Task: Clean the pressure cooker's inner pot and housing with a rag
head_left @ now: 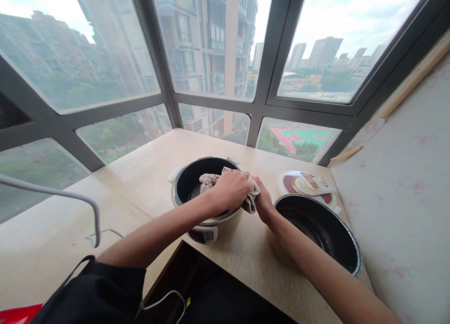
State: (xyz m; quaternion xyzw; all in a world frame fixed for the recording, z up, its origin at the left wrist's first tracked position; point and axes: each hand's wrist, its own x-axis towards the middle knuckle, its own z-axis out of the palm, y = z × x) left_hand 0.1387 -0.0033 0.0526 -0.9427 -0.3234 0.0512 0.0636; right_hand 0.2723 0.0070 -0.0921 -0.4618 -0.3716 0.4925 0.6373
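Observation:
A multicooker (230,223) with a dark, open inside stands on the ledge, its lid off. My left hand (230,188) is closed around a crumpled pale cloth (210,181) over the cooker's right rim, and part of the cloth hangs outside. At the same rim, my right hand (263,198) is closed against the cloth's right edge. Its fingertips are partly hidden behind the fabric. Under my right forearm sits a black inner pot (323,228). Behind that pot lies a white and reddish-brown cooker lid (305,185) with a handle.
Large windows (214,47) border the pale ledge (130,188) at the back. A floral-papered wall (404,211) rises on the right. A white cable (63,192) hangs at the left, and a dark opening (211,286) lies below the front edge.

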